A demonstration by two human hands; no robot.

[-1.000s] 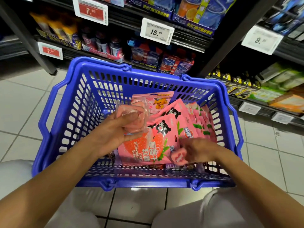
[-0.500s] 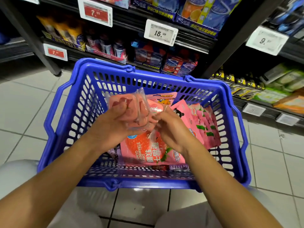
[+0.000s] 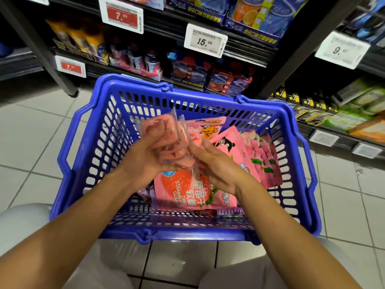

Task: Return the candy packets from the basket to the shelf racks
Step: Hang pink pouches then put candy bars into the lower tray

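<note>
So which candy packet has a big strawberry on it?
The strawberry gummy packet, lying flat at the near side of the blue basket, just below both hands. The pink packets to its right show a black bear or green leaves instead.

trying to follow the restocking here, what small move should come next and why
Probably lift the clear candy packets up out of the blue basket toward the shelf racks. Both the left hand and right hand already grip them above the other packets, so nothing blocks the lift.

2 bare forearms, no sleeves; light grey, perhaps trousers [image 3: 239, 274], below.
</note>
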